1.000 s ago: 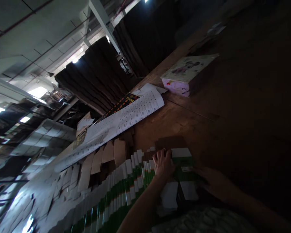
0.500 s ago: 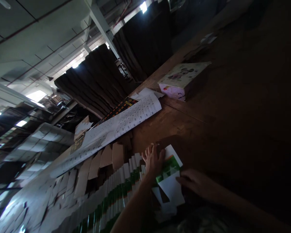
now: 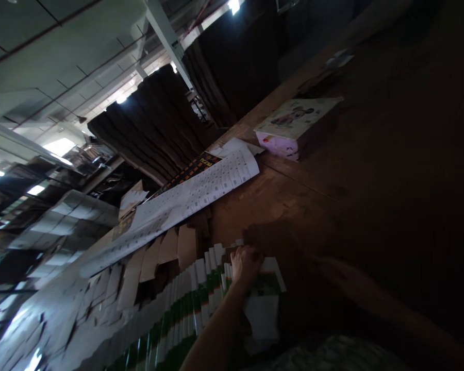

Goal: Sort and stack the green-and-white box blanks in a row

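On the far left, a big stack of flat grey and white card sheets (image 3: 65,226) sits in the dim light. Next to it, flat brown cardboard pieces (image 3: 154,260) lie spread on the brown wooden tabletop (image 3: 290,190). A long white printed paper sheet (image 3: 201,193) lies past them.

A long row of green and white flat cards (image 3: 185,309) runs along the tabletop, each one lying partly over the next. It looks like many cards are already laid down in this row. The left hand (image 3: 246,264) is curled and presses down on the top green and white card (image 3: 268,281) at the end of the row, right where the newest card goes. More tabletop lies bare past this end.

The right hand (image 3: 346,281) is just to the right, in deep shadow. It seems to lie flat on the tabletop, apart from the card, but it is too dark to tell if it holds anything.

Far off to the right sits a pale pink and white cartoon box (image 3: 296,123).
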A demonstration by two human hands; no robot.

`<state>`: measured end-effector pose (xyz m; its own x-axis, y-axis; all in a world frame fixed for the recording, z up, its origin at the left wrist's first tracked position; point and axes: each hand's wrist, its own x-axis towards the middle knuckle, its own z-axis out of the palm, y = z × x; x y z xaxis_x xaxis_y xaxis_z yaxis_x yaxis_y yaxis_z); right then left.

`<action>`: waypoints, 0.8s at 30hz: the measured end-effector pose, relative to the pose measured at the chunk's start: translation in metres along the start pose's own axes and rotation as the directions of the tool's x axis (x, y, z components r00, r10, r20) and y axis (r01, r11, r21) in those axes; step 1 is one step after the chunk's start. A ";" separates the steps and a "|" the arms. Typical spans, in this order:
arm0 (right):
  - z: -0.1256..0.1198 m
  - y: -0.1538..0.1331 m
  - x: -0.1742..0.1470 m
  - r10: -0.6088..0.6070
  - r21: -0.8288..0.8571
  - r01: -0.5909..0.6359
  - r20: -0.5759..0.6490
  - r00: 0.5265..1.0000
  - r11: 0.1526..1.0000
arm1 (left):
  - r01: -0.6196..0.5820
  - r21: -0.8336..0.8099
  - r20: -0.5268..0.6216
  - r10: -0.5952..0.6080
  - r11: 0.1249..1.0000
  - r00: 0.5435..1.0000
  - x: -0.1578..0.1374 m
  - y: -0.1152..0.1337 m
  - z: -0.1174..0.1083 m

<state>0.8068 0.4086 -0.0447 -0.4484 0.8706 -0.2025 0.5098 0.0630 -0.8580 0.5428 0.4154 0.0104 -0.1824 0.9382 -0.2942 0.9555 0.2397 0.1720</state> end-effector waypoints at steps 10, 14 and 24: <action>0.107 0.046 0.003 -0.170 -0.322 0.168 0.021 0.985 0.932 | -0.028 0.027 -0.037 0.029 0.999 0.999 -0.005 0.003 0.010; 0.119 0.050 0.013 -0.155 -0.332 0.124 -0.069 0.986 0.935 | 0.016 0.007 -0.066 -0.016 1.000 0.998 -0.005 0.004 0.017; 0.132 0.035 0.021 -0.085 -0.370 0.040 -0.106 0.991 0.928 | 0.029 0.059 -0.087 -0.024 0.998 0.996 -0.007 0.006 0.023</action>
<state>0.7186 0.3645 -0.1414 -0.4095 0.9090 -0.0776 0.7271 0.2738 -0.6296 0.5550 0.4049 -0.0083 -0.2250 0.9503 -0.2151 0.9618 0.2520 0.1072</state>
